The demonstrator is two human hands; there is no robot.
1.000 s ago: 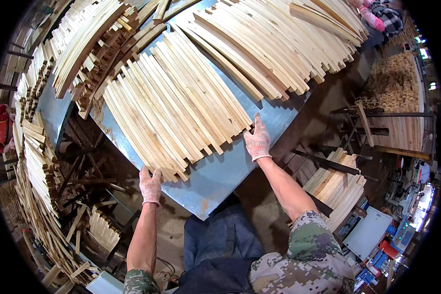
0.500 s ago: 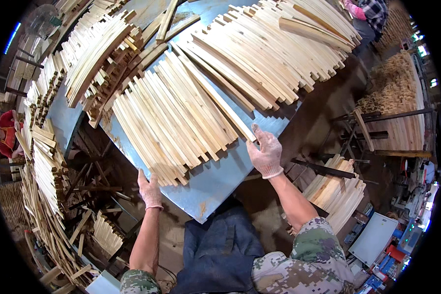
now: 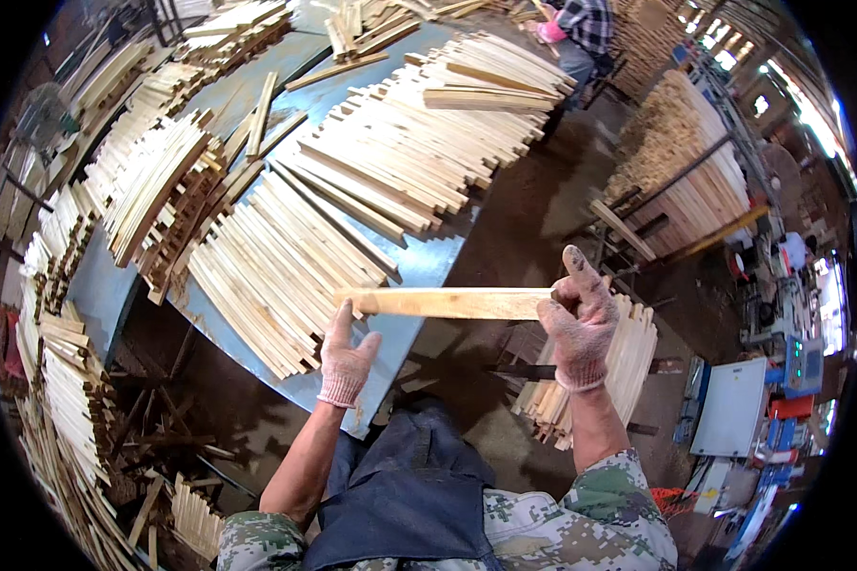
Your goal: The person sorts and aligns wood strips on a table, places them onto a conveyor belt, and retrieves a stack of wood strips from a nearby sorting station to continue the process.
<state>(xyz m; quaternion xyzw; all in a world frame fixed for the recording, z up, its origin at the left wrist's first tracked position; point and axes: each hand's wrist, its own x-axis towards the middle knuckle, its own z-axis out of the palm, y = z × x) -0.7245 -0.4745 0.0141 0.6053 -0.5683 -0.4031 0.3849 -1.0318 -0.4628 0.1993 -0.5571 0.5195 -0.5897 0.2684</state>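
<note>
Right hand, gloved, grips one pale wooden slat level above the table edge; our left hand props its far end with open fingers. We judge a firmer left pinch steadies it. One slat held, two hands, uncounted slat stacks beside

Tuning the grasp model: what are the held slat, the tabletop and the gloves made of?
Slat: pale bare wood, grain visible, apparently unfinished. Tabletop: probably sheet metal, smooth blue-grey with a dull sheen. Gloves on left hand and right hand: knitted fabric, likely cotton, white and soiled.
</note>
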